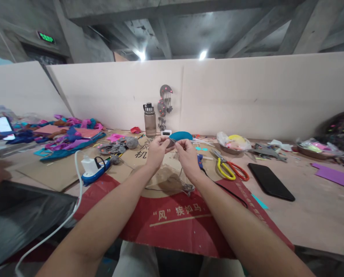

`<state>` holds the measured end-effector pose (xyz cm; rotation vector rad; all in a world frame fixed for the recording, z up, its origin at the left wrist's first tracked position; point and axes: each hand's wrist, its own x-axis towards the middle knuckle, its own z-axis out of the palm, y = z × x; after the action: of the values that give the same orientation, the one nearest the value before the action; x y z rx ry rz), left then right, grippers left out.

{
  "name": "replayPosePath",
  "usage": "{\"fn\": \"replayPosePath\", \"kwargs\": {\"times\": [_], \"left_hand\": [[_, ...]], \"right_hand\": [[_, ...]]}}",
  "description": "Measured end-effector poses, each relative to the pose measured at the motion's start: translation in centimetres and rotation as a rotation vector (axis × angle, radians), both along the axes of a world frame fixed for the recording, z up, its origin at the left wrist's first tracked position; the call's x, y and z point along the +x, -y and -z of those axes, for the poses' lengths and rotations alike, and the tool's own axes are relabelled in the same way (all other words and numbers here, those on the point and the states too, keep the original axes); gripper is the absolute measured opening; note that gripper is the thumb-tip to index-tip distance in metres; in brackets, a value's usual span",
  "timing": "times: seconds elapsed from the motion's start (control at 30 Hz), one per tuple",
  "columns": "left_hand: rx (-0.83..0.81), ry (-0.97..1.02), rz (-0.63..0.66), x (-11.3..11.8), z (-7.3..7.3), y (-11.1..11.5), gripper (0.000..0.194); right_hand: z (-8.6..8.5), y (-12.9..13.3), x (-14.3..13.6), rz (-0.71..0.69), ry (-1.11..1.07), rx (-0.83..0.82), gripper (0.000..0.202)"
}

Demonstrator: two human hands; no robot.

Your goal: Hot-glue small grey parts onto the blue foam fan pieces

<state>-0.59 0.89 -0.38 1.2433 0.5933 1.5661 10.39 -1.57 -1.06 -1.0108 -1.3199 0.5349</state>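
Note:
My left hand (157, 152) pinches a small grey piece, felt by its look (170, 143), above the middle of the table. My right hand (188, 154) is closed at the right end of the same piece, fingertips close to the left ones; what exactly it grips is too small to tell. Grey yarn (188, 188) trails below my right hand and lies in a loose tangle on the cardboard (163, 181). Just beyond my hands is a blue rounded piece (181, 135). A blue tool, possibly a glue gun (200, 160), is partly hidden behind my right hand.
Scissors (232, 169) and a black phone (271, 181) lie at right. A bottle (150, 122) stands by the partition beside a hanging grey ornament (166, 92). A power strip (96, 173) with a white cable, grey yarn ball (132, 142) and coloured felt scraps (73, 138) are at left.

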Motion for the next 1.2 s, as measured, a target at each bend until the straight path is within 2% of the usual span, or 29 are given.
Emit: {"fn": "replayPosePath", "kwargs": {"times": [0.27,0.47,0.67,0.93,1.2], "left_hand": [[-0.120,0.122,0.066,0.18,-0.43,0.28,0.013],[-0.111,0.133,0.078,0.38,0.00,0.09,0.017],[-0.077,0.131,0.076,0.44,0.18,-0.02,0.018],[-0.045,0.126,0.074,0.48,0.15,0.02,0.025],[-0.081,0.167,0.048,0.20,0.15,-0.13,0.019]], "right_hand": [[0.15,-0.13,0.00,0.025,-0.038,0.000,0.017],[0.38,-0.49,-0.03,0.029,-0.200,-0.001,0.023],[0.44,-0.58,-0.10,0.015,-0.260,0.016,0.021],[0.54,-0.71,-0.04,-0.006,-0.257,0.035,0.021],[0.65,-0.50,-0.26,0.010,-0.202,0.033,0.018]]}}
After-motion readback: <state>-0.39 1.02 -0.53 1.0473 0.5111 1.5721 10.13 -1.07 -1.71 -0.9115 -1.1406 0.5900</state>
